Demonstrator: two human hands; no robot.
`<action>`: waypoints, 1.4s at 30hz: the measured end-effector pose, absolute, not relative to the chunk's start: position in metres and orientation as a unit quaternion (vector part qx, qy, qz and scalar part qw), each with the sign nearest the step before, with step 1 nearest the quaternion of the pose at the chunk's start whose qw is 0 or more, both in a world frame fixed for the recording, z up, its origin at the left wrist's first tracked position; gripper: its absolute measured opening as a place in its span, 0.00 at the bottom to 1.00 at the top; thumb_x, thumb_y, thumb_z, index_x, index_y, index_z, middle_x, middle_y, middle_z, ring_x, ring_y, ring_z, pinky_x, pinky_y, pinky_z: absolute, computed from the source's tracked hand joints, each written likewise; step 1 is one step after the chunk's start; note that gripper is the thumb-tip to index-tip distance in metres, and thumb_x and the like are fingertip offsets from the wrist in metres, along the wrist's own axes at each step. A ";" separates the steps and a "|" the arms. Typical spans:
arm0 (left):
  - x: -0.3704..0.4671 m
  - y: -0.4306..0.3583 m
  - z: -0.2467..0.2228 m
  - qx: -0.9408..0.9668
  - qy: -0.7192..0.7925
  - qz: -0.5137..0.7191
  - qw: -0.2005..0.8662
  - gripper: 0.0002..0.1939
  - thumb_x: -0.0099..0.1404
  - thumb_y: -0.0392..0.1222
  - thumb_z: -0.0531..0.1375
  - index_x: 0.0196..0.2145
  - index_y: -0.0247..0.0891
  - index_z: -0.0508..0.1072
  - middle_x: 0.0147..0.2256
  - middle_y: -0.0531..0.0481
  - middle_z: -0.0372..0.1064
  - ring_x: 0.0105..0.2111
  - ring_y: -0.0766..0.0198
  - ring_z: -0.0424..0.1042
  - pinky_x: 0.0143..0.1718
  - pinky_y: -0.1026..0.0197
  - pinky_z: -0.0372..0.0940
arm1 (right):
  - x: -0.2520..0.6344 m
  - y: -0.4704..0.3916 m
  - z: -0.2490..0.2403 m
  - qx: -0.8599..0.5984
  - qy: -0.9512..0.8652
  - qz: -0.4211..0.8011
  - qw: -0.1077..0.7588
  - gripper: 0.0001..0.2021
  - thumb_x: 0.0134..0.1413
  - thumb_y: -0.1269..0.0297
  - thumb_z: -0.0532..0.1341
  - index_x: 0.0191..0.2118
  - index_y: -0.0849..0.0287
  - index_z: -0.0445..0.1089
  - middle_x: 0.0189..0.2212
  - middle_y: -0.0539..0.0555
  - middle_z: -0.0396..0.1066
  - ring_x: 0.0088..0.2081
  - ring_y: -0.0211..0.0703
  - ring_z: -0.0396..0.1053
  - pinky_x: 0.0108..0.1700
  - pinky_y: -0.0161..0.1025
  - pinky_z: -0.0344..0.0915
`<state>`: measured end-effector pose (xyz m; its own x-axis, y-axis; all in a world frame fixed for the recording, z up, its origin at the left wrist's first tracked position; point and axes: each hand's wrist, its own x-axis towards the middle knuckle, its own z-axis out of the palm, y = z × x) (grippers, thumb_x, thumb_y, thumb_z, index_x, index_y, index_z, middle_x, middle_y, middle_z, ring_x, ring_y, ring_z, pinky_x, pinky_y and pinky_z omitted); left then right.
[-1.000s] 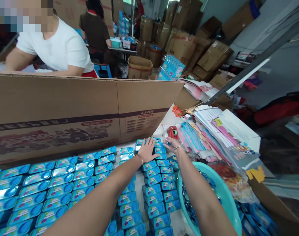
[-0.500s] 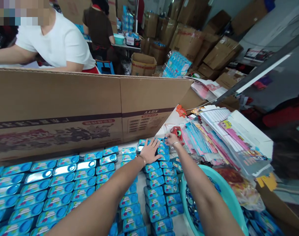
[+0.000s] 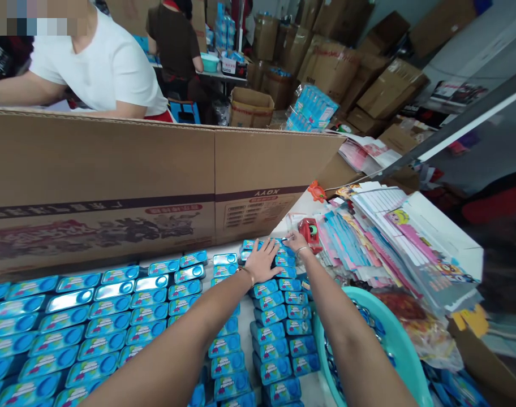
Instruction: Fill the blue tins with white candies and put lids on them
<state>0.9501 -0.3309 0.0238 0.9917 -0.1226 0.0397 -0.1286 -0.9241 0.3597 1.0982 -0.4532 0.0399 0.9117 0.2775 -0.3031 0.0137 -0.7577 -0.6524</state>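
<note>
My left hand [image 3: 263, 263] lies with fingers spread over the far end of a double row of small blue tins [image 3: 270, 313], palm down on their lids. Just to its right, my right hand [image 3: 299, 243] has its fingertips pinched together at the far right tins. Something small and shiny shows at those fingertips, too small to name. Below my right forearm stands a turquoise basin [image 3: 411, 345] holding many small shiny blue and silver pieces. More blue tins with printed lids [image 3: 107, 327] fill the left of the table in rows.
A tall cardboard panel [image 3: 156, 155] borders the table's far side. A red tape dispenser [image 3: 310, 234] and stacks of printed bags [image 3: 351, 237] lie to the right. Beyond the panel are a person in a white shirt [image 3: 114, 62], another in brown, and piled cartons [image 3: 326, 62].
The view has shifted slightly, so the scene sits a little further right. My left hand stays spread on the tins; my right fingertips remain pinched at the far end, with a small shiny bit now visible.
</note>
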 end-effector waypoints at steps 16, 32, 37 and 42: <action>0.952 -0.333 0.026 0.985 -0.060 -0.001 0.163 0.40 0.68 0.62 0.47 0.68 0.32 0.52 0.68 0.36 0.45 0.68 0.44 0.43 0.65 0.34 0.37 | 1.075 -0.450 0.061 -0.936 -0.296 0.078 0.175 0.13 0.51 0.74 0.56 0.40 0.58 0.76 0.44 0.60 0.69 0.48 0.50 0.64 0.51 0.43 0.61; 0.923 -0.360 0.053 0.979 -0.154 0.023 0.133 0.36 0.71 0.57 0.46 0.68 0.30 0.51 0.68 0.32 0.45 0.69 0.44 0.41 0.66 0.37 0.34 | 0.751 -0.649 0.095 -0.768 0.162 0.144 0.603 0.20 0.50 0.43 0.53 0.22 0.56 0.65 0.16 0.50 0.64 0.20 0.40 0.61 0.24 0.37 0.57; 0.855 -0.417 0.048 0.940 -0.301 -0.052 0.152 0.34 0.71 0.57 0.46 0.67 0.35 0.53 0.68 0.37 0.48 0.69 0.48 0.43 0.66 0.39 0.37 | 0.720 -0.630 0.063 -0.739 0.219 0.152 0.619 0.23 0.40 0.38 0.61 0.21 0.56 0.67 0.18 0.51 0.66 0.22 0.41 0.63 0.25 0.38 0.61; 0.821 -0.432 0.035 0.958 -0.228 -0.090 0.149 0.34 0.71 0.57 0.47 0.68 0.36 0.50 0.69 0.37 0.43 0.69 0.45 0.41 0.65 0.35 0.40 | 0.747 -0.616 0.054 -0.643 0.349 0.041 0.680 0.23 0.33 0.41 0.64 0.29 0.56 0.69 0.29 0.54 0.75 0.33 0.47 0.71 0.28 0.37 0.64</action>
